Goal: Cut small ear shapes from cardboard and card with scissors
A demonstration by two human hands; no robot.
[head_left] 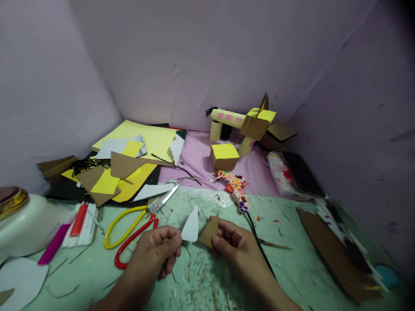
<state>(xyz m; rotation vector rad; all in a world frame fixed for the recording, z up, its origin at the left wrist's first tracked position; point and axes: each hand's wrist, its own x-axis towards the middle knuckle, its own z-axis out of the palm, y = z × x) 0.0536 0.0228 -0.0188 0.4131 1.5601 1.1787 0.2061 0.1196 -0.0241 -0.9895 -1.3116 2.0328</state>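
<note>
The left hand [154, 249] pinches a pointed white paper piece [191, 226], the right hand [238, 242] a pointed brown cardboard scrap [206, 233], just apart; both look light, stiffness hard to judge from here, best held by edges.

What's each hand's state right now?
Left hand: closed, holding a white pointed piece.
Right hand: closed, holding a brown piece.

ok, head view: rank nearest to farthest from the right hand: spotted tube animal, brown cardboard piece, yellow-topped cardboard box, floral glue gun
1. Brown cardboard piece: held in the right hand.
2. Floral glue gun: just ahead.
3. Yellow-topped cardboard box: farther ahead.
4. Spotted tube animal: at the back.
</note>
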